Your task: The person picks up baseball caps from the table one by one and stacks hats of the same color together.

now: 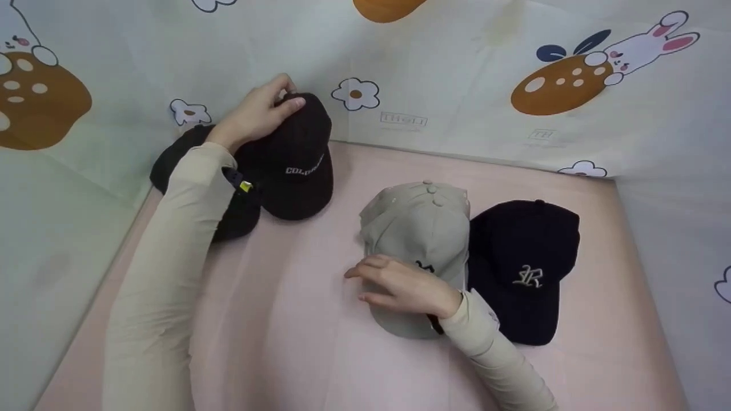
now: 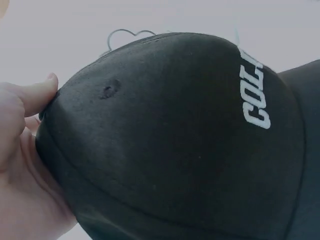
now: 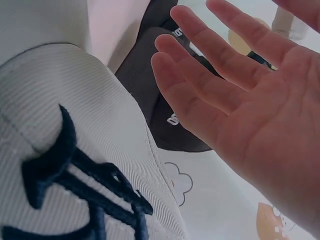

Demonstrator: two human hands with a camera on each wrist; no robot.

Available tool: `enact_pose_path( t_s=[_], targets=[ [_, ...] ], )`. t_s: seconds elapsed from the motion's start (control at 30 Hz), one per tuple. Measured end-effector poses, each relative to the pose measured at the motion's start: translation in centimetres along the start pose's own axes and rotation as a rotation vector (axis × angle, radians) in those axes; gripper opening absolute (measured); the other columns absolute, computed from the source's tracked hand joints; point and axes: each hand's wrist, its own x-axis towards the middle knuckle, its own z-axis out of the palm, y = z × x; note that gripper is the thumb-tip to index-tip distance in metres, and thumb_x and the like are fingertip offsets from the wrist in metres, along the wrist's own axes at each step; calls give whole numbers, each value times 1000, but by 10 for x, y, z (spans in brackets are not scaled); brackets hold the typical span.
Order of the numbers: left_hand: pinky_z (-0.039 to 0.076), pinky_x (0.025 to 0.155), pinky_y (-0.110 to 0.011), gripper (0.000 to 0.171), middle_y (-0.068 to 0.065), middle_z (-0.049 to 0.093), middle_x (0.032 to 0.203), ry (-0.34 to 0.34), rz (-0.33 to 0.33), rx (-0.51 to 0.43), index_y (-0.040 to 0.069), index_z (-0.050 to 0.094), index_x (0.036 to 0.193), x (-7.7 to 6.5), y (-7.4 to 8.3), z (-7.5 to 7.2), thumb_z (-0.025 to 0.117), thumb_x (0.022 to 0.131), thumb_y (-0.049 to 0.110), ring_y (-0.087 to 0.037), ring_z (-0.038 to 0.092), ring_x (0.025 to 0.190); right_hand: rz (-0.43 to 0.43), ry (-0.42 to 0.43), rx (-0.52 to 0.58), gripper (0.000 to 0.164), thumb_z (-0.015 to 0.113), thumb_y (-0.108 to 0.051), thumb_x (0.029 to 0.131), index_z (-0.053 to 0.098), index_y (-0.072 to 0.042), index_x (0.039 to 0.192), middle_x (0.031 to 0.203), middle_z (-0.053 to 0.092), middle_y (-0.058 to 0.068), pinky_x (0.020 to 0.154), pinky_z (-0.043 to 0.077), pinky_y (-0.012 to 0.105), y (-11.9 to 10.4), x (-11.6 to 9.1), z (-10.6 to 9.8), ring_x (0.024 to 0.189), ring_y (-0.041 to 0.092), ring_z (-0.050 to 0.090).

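Observation:
My left hand (image 1: pixel 260 111) grips the back of a black baseball cap (image 1: pixel 297 137) with white lettering on its front. In the left wrist view the thumb (image 2: pixel 40 95) presses on the cap's crown while the fingers go behind its edge. Another dark cap (image 1: pixel 237 217) lies beside it, partly hidden under the left forearm. Over the brim of the grey baseball caps (image 1: pixel 422 228), nested in a stack, hovers my right hand (image 1: pixel 408 288). Its fingers are spread and relaxed in the right wrist view, holding nothing. Dark embroidery (image 3: pixel 90 185) marks the front grey cap.
Right of the grey stack, touching it, sits a navy cap (image 1: pixel 528 245) with a light letter R. The pink surface (image 1: pixel 297 319) ends at a pale printed backdrop (image 1: pixel 445 74) behind, with more sheeting at both sides.

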Motion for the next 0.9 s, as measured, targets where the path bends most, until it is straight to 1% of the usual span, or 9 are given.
enact_pose_path(
  t_s=[0.13, 0.27, 0.37, 0.43, 0.5, 0.57, 0.67, 0.8, 0.9],
  targets=[
    [33, 87, -42, 22, -11, 48, 89, -10, 18, -26, 1, 46, 108, -4, 7, -2, 52, 101, 21, -29, 45, 94, 13, 14, 15, 33, 61, -22, 96, 60, -6, 125, 121, 61, 6, 98, 41, 32, 1, -1, -4, 115, 20, 55],
    [34, 81, -38, 21, -5, 42, 73, -85, 36, -52, 3, 48, 108, -14, 12, 1, 51, 101, 23, -25, 45, 85, 4, 32, 12, 33, 60, -20, 96, 59, -5, 125, 121, 62, 7, 98, 41, 33, 1, -1, -6, 115, 21, 55],
    [33, 71, -33, 20, -2, 37, 68, -177, 52, -45, 4, 49, 107, -20, 13, 4, 50, 101, 23, -22, 43, 74, 5, 34, 19, 33, 61, -19, 95, 60, -6, 125, 121, 62, 7, 99, 40, 33, 1, -1, -6, 115, 21, 55],
    [32, 67, -33, 19, -1, 36, 68, -247, 61, -35, 5, 49, 107, -24, 15, 6, 50, 102, 23, -21, 41, 70, 10, 33, 30, 33, 61, -19, 95, 60, -6, 125, 121, 61, 6, 99, 40, 32, 2, -1, -6, 115, 20, 54],
    [33, 69, -33, 18, -3, 41, 73, -327, 78, -26, 6, 49, 106, -26, 18, 9, 50, 102, 23, -21, 42, 72, 10, 27, 43, 32, 61, -19, 95, 60, -6, 125, 121, 61, 5, 98, 40, 31, 2, -2, -6, 115, 19, 54],
    [34, 72, -34, 18, -5, 48, 84, -399, 85, -24, 7, 50, 107, -28, 21, 12, 50, 101, 24, -21, 45, 78, 2, 15, 59, 32, 60, -21, 96, 60, -7, 125, 122, 60, 4, 98, 40, 30, 2, -2, -6, 116, 17, 53],
    [35, 73, -34, 18, -7, 52, 93, -485, 97, -35, 9, 51, 108, -31, 25, 16, 51, 101, 25, -21, 46, 82, -25, 1, 97, 33, 60, -23, 97, 59, -9, 126, 124, 60, 3, 99, 39, 28, 1, -3, -6, 118, 15, 52],
    [36, 67, -32, 17, -4, 49, 81, -596, 88, -91, 10, 52, 108, -34, 28, 25, 50, 102, 26, -18, 45, 72, -58, 1, 131, 34, 60, -23, 97, 59, -9, 127, 125, 59, 3, 100, 39, 27, 0, -4, -6, 118, 14, 52],
    [36, 68, -31, 17, -2, 48, 81, -703, 75, -150, 11, 50, 108, -36, 27, 35, 49, 102, 26, -16, 45, 73, -63, -3, 139, 35, 60, -23, 97, 59, -8, 128, 126, 59, 4, 100, 38, 26, -1, -4, -3, 118, 14, 52]
  ],
)
